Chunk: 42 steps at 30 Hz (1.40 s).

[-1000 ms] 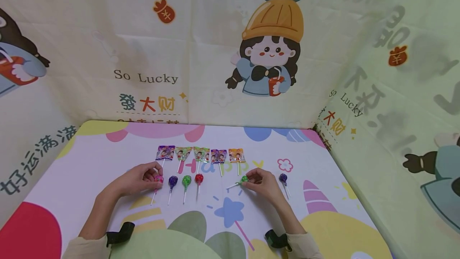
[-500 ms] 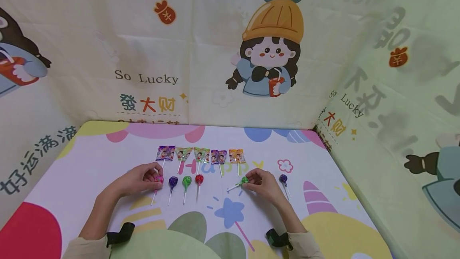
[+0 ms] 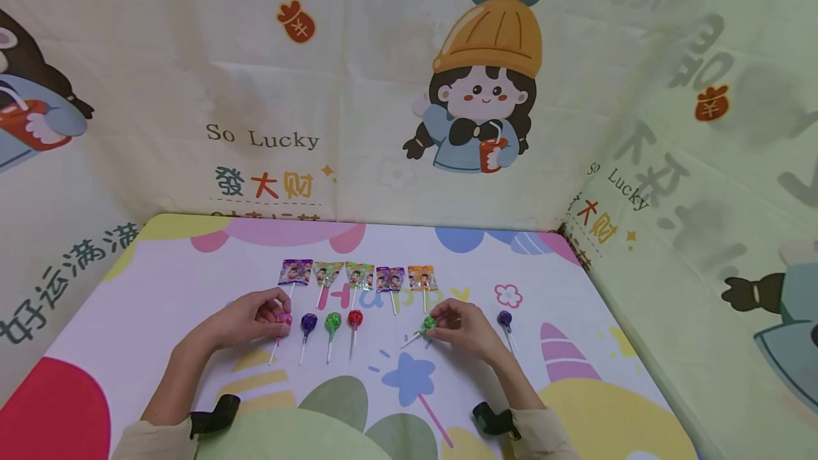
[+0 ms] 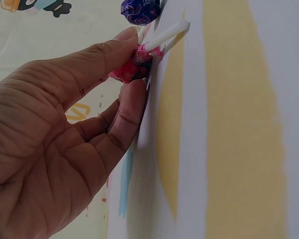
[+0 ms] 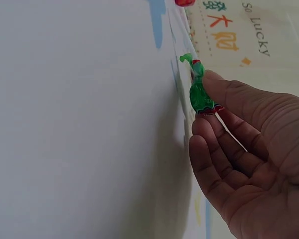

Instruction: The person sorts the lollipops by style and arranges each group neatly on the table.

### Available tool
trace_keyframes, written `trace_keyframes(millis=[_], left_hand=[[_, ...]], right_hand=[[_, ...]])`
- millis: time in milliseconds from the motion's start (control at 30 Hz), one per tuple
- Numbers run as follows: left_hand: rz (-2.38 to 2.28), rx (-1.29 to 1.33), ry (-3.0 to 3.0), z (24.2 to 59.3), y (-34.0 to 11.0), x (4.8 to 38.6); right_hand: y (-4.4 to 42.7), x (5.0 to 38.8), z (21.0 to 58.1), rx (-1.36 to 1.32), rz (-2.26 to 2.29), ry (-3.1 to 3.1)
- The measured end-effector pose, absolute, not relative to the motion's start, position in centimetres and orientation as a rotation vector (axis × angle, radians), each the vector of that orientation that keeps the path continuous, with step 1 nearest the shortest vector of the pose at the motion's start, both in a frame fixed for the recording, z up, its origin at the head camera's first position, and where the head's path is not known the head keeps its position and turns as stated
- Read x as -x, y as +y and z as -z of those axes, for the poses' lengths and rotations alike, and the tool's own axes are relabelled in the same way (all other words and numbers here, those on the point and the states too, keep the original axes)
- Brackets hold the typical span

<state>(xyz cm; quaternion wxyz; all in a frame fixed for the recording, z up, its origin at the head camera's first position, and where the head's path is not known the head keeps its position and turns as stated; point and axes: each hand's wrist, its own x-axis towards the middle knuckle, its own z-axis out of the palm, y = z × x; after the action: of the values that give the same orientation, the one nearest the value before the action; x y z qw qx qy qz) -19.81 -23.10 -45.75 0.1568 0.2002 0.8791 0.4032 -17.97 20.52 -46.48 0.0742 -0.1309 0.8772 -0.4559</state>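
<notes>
With thumb and fingers, my left hand (image 3: 246,319) pinches the head of a pink lollipop (image 4: 132,68) at the left end of the near row. Its white stick points toward me. My right hand (image 3: 469,331) pinches a green lollipop (image 5: 201,94) by its wrapped head, the stick slanting down to the left. Between the hands lie a purple lollipop (image 3: 309,323), another green lollipop (image 3: 333,323) and a red lollipop (image 3: 355,319), sticks toward me. Right of my right hand lies a dark purple lollipop (image 3: 505,319).
Behind them runs a row of flat-wrapped lollipops, among them an orange one (image 3: 422,277) at the right end and a purple one (image 3: 296,272) at the left. The printed tabletop (image 3: 383,240) ends at a cloth backdrop (image 3: 371,91), with cloth on both sides.
My right hand has shifted the green lollipop slightly left and toward me, and its stick tilts more steeply down. My left hand and the pink lollipop have stayed in place.
</notes>
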Motion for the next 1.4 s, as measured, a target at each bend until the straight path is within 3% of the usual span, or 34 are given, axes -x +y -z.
trace_keyframes(millis=[633, 1400], left_hand=[[-1.156, -0.543, 2.513, 45.6, -23.3, 19.9], [-1.156, -0.571, 2.497, 45.3, -23.4, 20.1]], right_hand=[[17.2, 20.1, 44.3, 0.778, 1.262, 2.475], [13.3, 24.3, 41.7, 0.931, 0.943, 2.255]])
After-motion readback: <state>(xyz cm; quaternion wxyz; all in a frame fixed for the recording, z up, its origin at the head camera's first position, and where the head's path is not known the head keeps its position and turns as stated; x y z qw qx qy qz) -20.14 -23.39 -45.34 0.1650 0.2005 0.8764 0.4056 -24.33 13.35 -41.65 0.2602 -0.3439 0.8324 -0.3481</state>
